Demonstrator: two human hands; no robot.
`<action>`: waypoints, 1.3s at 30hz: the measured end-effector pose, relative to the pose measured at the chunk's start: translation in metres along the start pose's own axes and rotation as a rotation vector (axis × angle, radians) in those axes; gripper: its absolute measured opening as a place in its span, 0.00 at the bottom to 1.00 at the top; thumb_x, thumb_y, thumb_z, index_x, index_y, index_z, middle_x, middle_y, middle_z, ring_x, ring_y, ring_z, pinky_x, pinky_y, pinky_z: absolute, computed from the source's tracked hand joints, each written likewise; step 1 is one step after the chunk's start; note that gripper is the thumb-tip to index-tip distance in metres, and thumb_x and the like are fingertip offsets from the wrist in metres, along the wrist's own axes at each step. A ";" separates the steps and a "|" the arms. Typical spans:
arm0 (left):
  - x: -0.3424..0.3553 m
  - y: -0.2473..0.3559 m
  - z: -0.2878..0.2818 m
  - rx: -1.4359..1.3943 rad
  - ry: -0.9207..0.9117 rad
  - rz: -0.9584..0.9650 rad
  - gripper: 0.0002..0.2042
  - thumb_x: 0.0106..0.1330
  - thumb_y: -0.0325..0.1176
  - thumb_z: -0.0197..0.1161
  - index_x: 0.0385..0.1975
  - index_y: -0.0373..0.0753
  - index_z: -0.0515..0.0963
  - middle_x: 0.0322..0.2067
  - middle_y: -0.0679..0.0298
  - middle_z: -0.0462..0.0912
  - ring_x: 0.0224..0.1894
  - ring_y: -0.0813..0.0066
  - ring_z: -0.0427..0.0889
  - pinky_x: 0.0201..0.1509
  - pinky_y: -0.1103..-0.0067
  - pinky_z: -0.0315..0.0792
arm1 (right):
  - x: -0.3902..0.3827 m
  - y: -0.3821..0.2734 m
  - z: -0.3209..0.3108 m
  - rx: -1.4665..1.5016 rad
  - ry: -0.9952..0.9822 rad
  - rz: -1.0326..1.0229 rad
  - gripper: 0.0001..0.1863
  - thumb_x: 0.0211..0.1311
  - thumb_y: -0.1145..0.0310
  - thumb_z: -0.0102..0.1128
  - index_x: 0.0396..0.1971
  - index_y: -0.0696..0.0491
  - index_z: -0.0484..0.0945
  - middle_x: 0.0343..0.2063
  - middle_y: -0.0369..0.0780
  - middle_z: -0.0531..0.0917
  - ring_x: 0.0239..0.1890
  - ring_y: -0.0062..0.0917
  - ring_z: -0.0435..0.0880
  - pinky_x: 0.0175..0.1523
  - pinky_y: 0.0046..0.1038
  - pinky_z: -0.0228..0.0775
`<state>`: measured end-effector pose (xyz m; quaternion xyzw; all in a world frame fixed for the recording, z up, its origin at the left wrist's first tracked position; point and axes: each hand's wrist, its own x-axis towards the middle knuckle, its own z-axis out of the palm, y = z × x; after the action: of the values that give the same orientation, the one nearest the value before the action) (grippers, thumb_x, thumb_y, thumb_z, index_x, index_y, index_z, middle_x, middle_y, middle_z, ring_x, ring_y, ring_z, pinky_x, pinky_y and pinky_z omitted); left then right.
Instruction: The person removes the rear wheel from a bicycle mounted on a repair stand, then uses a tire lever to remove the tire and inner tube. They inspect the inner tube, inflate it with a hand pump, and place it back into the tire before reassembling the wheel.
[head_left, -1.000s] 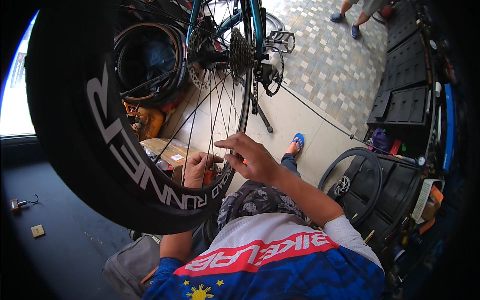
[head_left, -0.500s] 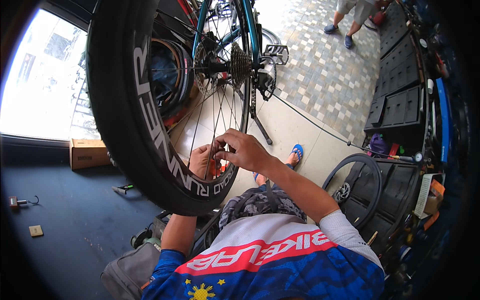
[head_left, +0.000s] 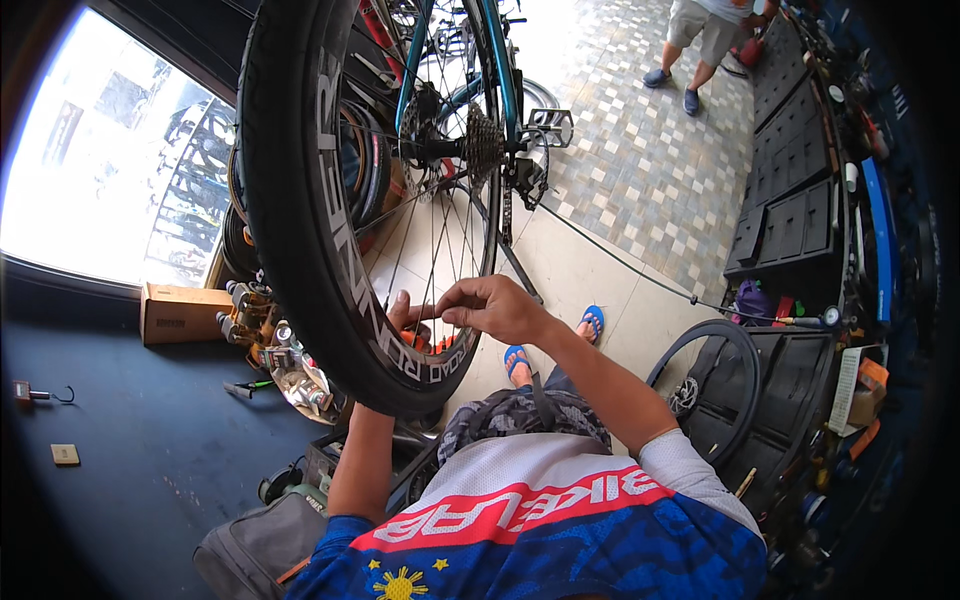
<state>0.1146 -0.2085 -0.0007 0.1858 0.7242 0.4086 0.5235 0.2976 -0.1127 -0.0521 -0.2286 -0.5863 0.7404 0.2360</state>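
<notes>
Wheel (head_left: 320, 230): upright, farther right in my view than half a second ago
Left hand (head_left: 400, 314): thumb now lifted, finger stretched toward the other hand; hold, can't tell
Right hand (head_left: 497, 308): thumb and finger nearly pinched, contents hidden
Orange piece (head_left: 418, 338): more exposed, suggesting a changed grip mid-job

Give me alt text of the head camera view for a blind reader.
A person's left hand and right hand are close together at the lower part of a black bicycle wheel with white lettering, set in a teal metal frame. An orange, partly hidden object shows below them. Beyond, another person in light shorts stands on a patchwork-tiled floor.
</notes>
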 end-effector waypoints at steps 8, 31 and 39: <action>-0.004 -0.112 -0.031 -0.228 0.006 0.330 0.22 0.71 0.48 0.68 0.54 0.36 0.80 0.42 0.62 0.86 0.38 0.77 0.85 0.42 0.78 0.82 | 0.013 -0.011 -0.013 -0.044 -0.344 0.129 0.09 0.70 0.70 0.65 0.46 0.57 0.86 0.31 0.34 0.87 0.32 0.13 0.83 0.38 0.21 0.76; -0.032 -0.133 -0.024 -0.165 -0.073 0.231 0.11 0.67 0.33 0.72 0.43 0.40 0.78 0.33 0.70 0.80 0.29 0.82 0.76 0.29 0.80 0.69 | 0.030 -0.040 -0.008 -0.498 -0.514 0.221 0.24 0.73 0.48 0.60 0.30 0.57 0.84 0.20 0.37 0.83 0.24 0.23 0.81 0.32 0.29 0.74; -0.023 -0.139 -0.027 -0.134 -0.057 0.214 0.20 0.66 0.34 0.73 0.56 0.38 0.78 0.46 0.66 0.83 0.41 0.80 0.81 0.41 0.79 0.76 | 0.029 -0.034 -0.003 -0.516 -0.478 0.213 0.31 0.71 0.38 0.59 0.28 0.56 0.83 0.21 0.37 0.83 0.24 0.23 0.82 0.32 0.28 0.76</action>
<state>0.1207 -0.3183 -0.0931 0.2384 0.6561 0.5041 0.5085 0.2794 -0.0855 -0.0219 -0.1606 -0.7653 0.6212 -0.0514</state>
